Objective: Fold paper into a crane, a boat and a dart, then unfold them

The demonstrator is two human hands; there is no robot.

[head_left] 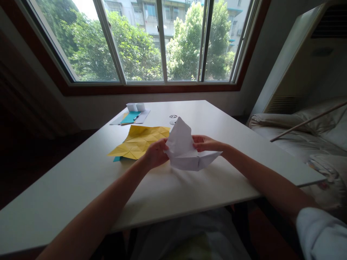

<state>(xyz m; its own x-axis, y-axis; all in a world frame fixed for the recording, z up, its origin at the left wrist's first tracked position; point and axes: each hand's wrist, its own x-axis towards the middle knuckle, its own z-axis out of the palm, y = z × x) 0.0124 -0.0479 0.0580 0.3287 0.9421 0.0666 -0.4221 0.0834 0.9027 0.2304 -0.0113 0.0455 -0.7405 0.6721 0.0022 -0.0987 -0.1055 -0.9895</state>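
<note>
A white folded paper boat (183, 144), with a tall pointed sail and a low hull, is held just over the table between my two hands. My left hand (157, 153) pinches its left side, thumb against the paper. On the other side, the fingers of my right hand (204, 142) grip the boat behind the sail; part of them is hidden by the paper. A creased yellow sheet (141, 139) lies left of the boat, close by my left hand. From under it sticks out a corner of a blue-green sheet (117, 159).
The white table (81, 180) reaches toward the window. At its far left stand small white paper boxes (136, 107) beside blue paper (130, 117), a pen (136, 118) and other sheets. A dark round mark (173, 116) shows behind the boat. A sofa (295, 126) stands at right.
</note>
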